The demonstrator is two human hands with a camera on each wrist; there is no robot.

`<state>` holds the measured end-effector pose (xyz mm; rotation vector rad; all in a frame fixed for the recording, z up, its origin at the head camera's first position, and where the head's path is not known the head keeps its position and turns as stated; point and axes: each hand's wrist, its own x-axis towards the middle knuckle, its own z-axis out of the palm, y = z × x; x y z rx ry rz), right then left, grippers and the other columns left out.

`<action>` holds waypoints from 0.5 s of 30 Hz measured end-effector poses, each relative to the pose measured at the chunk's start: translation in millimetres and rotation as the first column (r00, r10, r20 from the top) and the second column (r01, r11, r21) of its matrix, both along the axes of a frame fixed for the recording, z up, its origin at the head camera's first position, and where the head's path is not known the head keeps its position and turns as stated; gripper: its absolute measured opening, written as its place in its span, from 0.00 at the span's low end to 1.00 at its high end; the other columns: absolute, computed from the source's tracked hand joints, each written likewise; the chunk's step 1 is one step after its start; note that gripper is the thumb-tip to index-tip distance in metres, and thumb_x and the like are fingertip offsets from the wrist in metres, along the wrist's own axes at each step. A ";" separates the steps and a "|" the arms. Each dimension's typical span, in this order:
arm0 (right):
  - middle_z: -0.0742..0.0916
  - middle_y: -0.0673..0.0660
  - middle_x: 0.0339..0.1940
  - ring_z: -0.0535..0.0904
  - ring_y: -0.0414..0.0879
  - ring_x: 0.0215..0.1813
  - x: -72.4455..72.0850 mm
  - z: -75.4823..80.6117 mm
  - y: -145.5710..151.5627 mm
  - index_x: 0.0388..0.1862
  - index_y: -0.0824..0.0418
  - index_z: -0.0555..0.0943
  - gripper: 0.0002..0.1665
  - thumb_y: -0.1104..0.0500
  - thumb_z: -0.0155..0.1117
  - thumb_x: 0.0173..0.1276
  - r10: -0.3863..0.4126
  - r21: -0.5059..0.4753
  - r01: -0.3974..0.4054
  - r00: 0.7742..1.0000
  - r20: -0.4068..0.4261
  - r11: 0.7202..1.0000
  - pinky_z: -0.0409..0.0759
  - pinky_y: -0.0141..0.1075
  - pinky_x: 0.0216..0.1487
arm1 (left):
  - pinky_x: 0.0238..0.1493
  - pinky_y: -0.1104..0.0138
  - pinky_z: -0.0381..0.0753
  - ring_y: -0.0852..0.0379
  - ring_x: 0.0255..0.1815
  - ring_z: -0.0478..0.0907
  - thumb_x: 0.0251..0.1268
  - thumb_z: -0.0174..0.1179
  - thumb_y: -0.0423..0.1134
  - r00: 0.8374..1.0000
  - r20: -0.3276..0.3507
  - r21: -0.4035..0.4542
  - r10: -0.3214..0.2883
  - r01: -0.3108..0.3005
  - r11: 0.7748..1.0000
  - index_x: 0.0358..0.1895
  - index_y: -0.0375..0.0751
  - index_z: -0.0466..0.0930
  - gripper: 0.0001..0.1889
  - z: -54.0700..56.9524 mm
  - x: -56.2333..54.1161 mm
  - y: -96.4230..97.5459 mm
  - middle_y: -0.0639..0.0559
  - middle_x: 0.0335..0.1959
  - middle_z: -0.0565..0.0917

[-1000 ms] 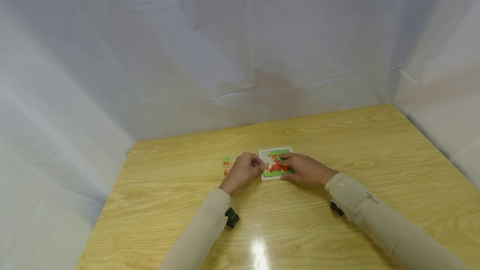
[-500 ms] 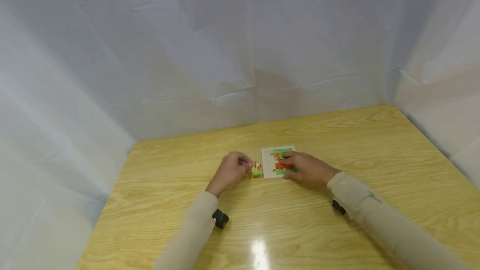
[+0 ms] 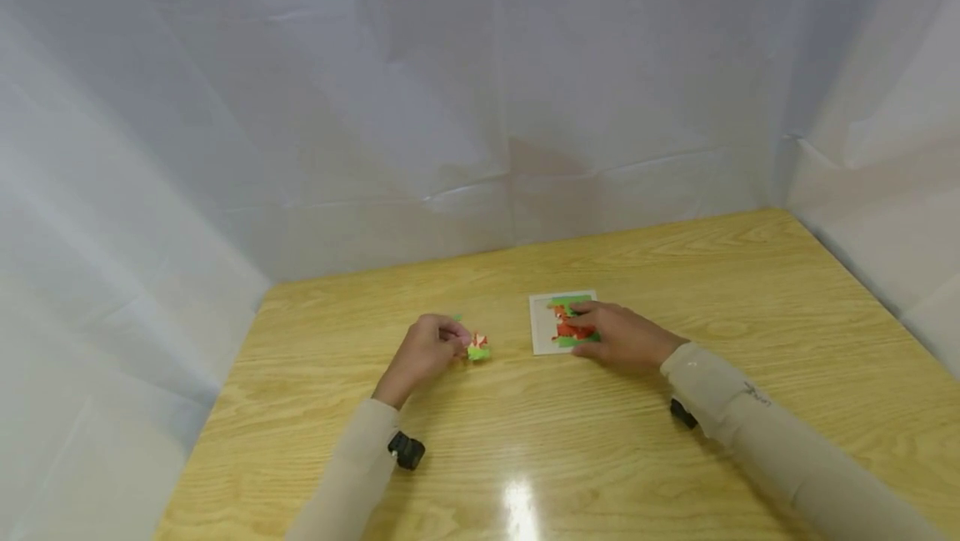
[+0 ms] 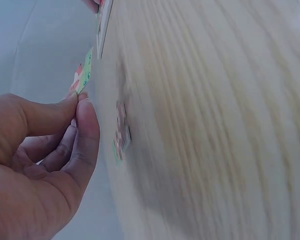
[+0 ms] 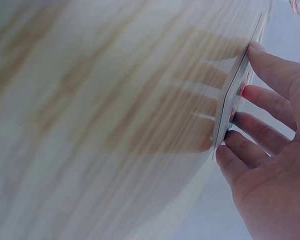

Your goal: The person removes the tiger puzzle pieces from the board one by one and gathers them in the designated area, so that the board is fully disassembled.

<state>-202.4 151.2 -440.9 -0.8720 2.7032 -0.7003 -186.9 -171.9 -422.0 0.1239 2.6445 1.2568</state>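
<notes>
My left hand [image 3: 426, 351] pinches a small green, red and white puzzle piece [image 3: 477, 348] between thumb and fingertips. In the left wrist view this piece [image 4: 82, 75] is held up on edge, above the wood. Another puzzle piece [image 4: 121, 135] lies on the table below that hand, mostly hidden by it in the head view. My right hand [image 3: 626, 336] rests on a white-framed picture puzzle [image 3: 545, 324], fingers spread over its right part and thumb at the near edge. Orange and green picture pieces show there, while the frame's left part is bare white.
The wooden table [image 3: 600, 441] ends at a white sheet [image 3: 375, 107] hung behind it, with more white sheeting at both sides. A black wrist camera [image 3: 406, 449] sits under the left sleeve, and another [image 3: 683, 413] under the right.
My left hand has drawn a piece out of the puzzle's left side and moved left with it. The framed puzzle has shifted slightly right, with my right hand staying on it.
</notes>
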 end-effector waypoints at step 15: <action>0.72 0.70 0.76 0.69 0.70 0.75 0.9 0.1 7.5 0.70 0.68 0.76 0.33 0.51 0.67 0.73 -0.005 -0.014 0.006 1.000 0.004 1.000 0.71 0.60 0.71 | 0.37 0.64 0.86 0.55 0.34 0.82 0.73 0.62 0.31 0.995 0.086 -0.031 0.046 -0.043 0.999 0.41 0.33 0.86 0.05 -1.7 16.6 -26.4 0.44 0.35 0.85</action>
